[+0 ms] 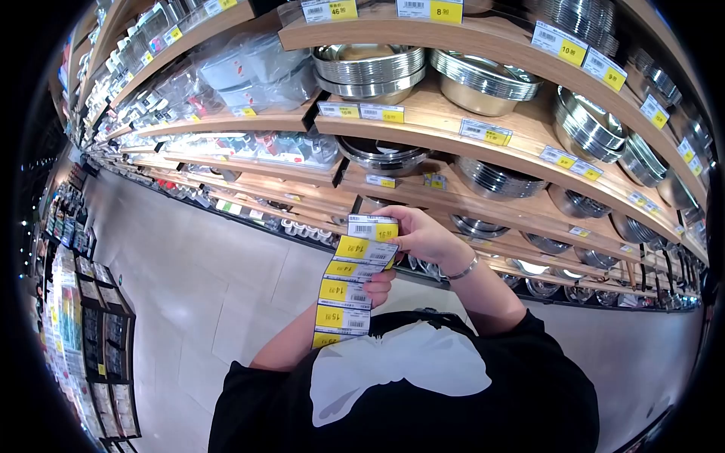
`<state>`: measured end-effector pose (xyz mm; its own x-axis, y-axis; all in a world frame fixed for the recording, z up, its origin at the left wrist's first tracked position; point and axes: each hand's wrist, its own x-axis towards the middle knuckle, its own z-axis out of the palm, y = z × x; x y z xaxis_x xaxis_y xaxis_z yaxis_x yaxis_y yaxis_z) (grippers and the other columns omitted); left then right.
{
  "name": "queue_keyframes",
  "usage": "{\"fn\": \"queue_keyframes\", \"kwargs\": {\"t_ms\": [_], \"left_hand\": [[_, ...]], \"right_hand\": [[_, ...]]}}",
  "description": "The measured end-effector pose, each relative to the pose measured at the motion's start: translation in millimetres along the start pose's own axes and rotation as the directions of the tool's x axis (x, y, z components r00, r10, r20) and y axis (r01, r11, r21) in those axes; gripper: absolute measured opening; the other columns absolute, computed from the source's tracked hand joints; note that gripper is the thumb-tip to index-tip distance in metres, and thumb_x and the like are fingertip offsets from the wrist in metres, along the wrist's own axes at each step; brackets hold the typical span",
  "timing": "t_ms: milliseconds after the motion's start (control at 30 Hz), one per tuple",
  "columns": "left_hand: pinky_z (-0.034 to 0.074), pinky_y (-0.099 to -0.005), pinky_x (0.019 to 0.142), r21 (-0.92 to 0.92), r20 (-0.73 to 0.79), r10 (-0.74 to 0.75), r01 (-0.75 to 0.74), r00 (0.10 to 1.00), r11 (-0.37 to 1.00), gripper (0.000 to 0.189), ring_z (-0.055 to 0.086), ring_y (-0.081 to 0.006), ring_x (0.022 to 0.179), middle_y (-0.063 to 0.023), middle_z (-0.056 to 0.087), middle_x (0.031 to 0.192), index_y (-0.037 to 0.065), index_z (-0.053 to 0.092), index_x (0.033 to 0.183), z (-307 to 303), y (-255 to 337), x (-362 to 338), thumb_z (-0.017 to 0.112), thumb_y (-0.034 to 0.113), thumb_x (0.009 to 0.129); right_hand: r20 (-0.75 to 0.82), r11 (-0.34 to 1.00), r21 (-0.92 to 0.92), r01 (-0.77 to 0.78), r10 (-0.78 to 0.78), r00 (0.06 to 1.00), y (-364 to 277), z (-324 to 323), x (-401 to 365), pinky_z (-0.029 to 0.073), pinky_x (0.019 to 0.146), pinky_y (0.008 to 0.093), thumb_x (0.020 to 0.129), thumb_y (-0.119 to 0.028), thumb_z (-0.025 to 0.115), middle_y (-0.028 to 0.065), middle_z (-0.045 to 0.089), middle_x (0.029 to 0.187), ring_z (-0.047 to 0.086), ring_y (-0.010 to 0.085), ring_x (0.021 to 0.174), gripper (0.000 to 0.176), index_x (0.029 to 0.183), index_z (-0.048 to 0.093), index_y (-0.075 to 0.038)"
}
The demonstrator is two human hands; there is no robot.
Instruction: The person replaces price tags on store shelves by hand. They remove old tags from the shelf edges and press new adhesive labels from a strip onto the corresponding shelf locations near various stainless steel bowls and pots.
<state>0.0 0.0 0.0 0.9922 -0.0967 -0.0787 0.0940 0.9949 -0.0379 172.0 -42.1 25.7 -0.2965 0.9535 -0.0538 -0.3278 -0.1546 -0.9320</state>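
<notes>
A long strip of yellow and white price labels (343,291) hangs in folds in front of my chest. My right hand (424,235), with a bracelet on the wrist, pinches the top end of the strip between thumb and fingers. Lower down, my left hand (380,288) is wrapped round the strip from behind; its fingertips show at the right edge, and the labels cover the rest of the hand. Printed prices and barcodes are visible on the labels, several of them upside down.
Wooden shelves (423,136) curve across the front, holding stacked steel basins (483,79) and packed plastic boxes (260,64). Price tags (485,132) line the shelf edges. Tiled floor (189,257) lies on the left, with a dark display stand (113,347) beyond it.
</notes>
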Motion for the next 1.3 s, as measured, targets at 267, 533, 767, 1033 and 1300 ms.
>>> {"fn": "queue_keyframes", "kwargs": {"t_ms": [267,533,767,1033,1300], "left_hand": [[0.03,-0.0183,0.047,-0.09,-0.027,0.023,-0.026,0.999,0.996,0.031,0.031,-0.0079,0.051,-0.0029,0.032,0.066,0.003,0.038,0.091,-5.2,-0.7,1.6,0.046,0.03,0.08],[0.044,-0.0235,0.058,0.342,-0.531,0.35,-0.183,0.772,0.922,0.03,0.049,-0.0139,0.062,-0.0097,0.05,0.074,-0.001,0.045,0.099,-22.0,14.7,-4.0,0.055,0.013,0.073],[0.05,-0.0299,0.064,0.428,-0.526,0.227,0.024,0.82,0.904,0.021,0.058,-0.0262,0.079,-0.0142,0.056,0.082,-0.004,0.051,0.088,-30.5,10.7,-14.3,0.041,0.006,0.073],[0.041,-0.0212,0.063,0.849,-0.492,0.556,0.51,0.67,0.137,0.024,0.054,-0.0155,0.074,-0.0075,0.054,0.087,-0.001,0.059,0.085,-48.7,-11.2,-47.3,0.063,0.016,0.07],[0.041,-0.0211,0.054,0.902,0.077,0.766,0.283,0.639,-0.327,0.018,0.05,-0.0106,0.063,-0.0051,0.048,0.073,-0.002,0.052,0.072,-58.0,-22.1,-46.9,0.062,0.013,0.07]], "right_hand": [[-0.242,0.953,0.12,0.279,-0.245,0.939,11.1,-0.4,0.9,0.044,0.08,0.0292,0.072,0.011,0.047,0.011,0.048,0.105,0.051,0.0177,0.093,0.044,0.113,0.039,-0.002],[-0.326,0.692,-0.603,0.397,-0.668,0.669,-51.7,-11.6,-27.6,0.045,0.059,0.0215,0.072,0.008,0.051,0.0092,0.055,0.088,0.053,0.0112,0.069,0.036,0.106,0.043,-0.002],[-0.286,0.644,-0.762,0.061,-0.42,0.861,-5.0,-5.4,-19.7,0.046,0.062,0.0274,0.071,-0.002,0.056,0.013,0.059,0.085,0.059,0.0179,0.07,0.03,0.1,0.05,-0.006],[-0.157,0.86,-0.487,0.153,-0.258,0.953,61.8,-13.4,-36.7,0.042,0.077,0.0288,0.071,-0.019,0.061,0.0106,0.055,0.097,0.054,0.0197,0.089,0.042,0.107,0.045,-0.005],[-0.193,0.877,-0.478,0.046,-0.156,0.969,60.3,0.5,-42.0,0.041,0.078,0.0283,0.075,-0.012,0.056,0.0111,0.055,0.098,0.052,0.0177,0.091,0.033,0.105,0.046,-0.002]]}}
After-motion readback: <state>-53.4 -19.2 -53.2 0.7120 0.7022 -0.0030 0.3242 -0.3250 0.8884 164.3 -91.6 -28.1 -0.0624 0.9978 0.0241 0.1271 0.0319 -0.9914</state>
